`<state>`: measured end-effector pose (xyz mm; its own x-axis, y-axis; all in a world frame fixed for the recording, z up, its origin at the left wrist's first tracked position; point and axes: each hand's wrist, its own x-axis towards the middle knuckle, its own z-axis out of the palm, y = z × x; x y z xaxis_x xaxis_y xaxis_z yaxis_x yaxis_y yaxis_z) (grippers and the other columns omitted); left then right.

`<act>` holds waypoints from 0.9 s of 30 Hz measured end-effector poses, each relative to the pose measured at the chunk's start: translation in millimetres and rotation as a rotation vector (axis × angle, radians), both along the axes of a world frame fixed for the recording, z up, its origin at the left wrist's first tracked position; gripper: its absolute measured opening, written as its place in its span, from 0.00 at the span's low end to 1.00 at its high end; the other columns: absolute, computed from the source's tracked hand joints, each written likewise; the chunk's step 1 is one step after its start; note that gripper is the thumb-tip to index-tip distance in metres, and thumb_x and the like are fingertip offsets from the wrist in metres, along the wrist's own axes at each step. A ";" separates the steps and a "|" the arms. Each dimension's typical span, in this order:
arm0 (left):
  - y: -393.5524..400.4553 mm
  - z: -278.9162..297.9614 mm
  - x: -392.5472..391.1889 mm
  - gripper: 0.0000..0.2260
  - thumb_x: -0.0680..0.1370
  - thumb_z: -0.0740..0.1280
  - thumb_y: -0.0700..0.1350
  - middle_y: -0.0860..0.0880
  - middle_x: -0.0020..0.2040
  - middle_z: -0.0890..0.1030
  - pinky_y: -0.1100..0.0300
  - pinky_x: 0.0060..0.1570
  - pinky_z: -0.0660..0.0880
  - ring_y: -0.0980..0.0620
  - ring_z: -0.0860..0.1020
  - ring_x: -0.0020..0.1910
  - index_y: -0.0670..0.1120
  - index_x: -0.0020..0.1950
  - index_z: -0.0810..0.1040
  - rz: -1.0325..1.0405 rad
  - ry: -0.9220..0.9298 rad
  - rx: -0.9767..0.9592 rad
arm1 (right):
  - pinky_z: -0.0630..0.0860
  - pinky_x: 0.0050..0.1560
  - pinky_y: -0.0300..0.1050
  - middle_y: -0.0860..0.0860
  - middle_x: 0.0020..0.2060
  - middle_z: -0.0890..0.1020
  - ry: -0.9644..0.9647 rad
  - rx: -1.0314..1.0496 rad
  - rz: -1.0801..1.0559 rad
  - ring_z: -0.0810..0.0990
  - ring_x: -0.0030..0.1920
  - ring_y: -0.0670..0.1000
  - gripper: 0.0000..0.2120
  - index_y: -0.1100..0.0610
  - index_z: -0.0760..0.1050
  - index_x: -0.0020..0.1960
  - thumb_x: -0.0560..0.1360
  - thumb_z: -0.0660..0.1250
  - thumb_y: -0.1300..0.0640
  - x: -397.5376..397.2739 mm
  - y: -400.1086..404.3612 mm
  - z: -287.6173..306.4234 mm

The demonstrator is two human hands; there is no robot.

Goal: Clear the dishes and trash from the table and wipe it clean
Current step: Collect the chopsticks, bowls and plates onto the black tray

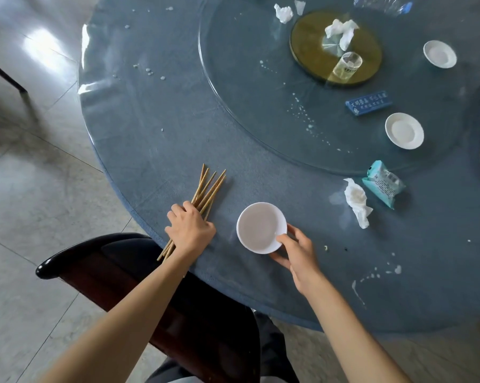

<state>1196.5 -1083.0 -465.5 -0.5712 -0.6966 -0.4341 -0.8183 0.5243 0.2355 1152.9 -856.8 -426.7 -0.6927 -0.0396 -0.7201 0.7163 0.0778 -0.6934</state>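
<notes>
Bamboo chopsticks [209, 190], round white bowl [261, 227]

1. The floor [34, 172] is pale grey tile with thin dark joints, glossy.
2. A bright patch of light [43, 48] reflects off it at upper left.
3. A dark wooden chair [117, 261] stands at the round worktop's [155, 128] near edge.
4. A dark furniture leg [9, 78] shows far left.

We see soft, even daylight on the round blue cloth-covered table [155, 139]. Left of the table, a bright window glare washes out the glossy grey tiled floor [43, 47]. The clear plastic film at the table's left rim glints white. Shadows under things on the table are faint and short. Straight lines bow toward the frame's edges, and the far left corner looks blurred.
</notes>
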 end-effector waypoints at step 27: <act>2.0 13.7 -12.3 0.08 0.78 0.57 0.46 0.41 0.45 0.76 0.52 0.43 0.70 0.38 0.73 0.42 0.44 0.49 0.73 -0.044 0.086 0.182 | 0.84 0.50 0.55 0.56 0.63 0.78 -0.142 -0.160 -0.134 0.79 0.62 0.58 0.23 0.47 0.75 0.67 0.78 0.61 0.66 14.4 1.9 -5.9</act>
<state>1184.2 -1080.9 -451.8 -0.6400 -0.5848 -0.4985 -0.7682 0.5016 0.3978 1167.3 -854.9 -432.7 -0.5916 -0.0751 -0.8027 0.8041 -0.1273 -0.5807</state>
